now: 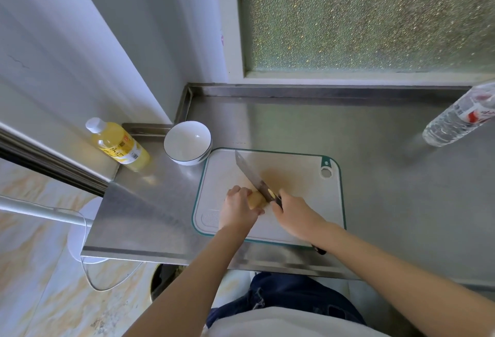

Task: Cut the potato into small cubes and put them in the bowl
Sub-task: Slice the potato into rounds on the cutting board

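Fingers (241,192) of left hand (237,210) clamp potato (256,201), right hand (294,216) grips knife (250,172).

The person wears a plain white cloth top (281,323) over dark blue denim jeans (294,296); forearms, left hand (238,210) and right hand (297,216) are bare

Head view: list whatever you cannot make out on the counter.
The potato: mostly covered by the left grip and the knife, so how far it is cut is unclear.
The knife's handle: wrapped by the right grip; only its end shows.
The water bottle: top cut off by the right edge.
The yellow bottle: label print too small to read.
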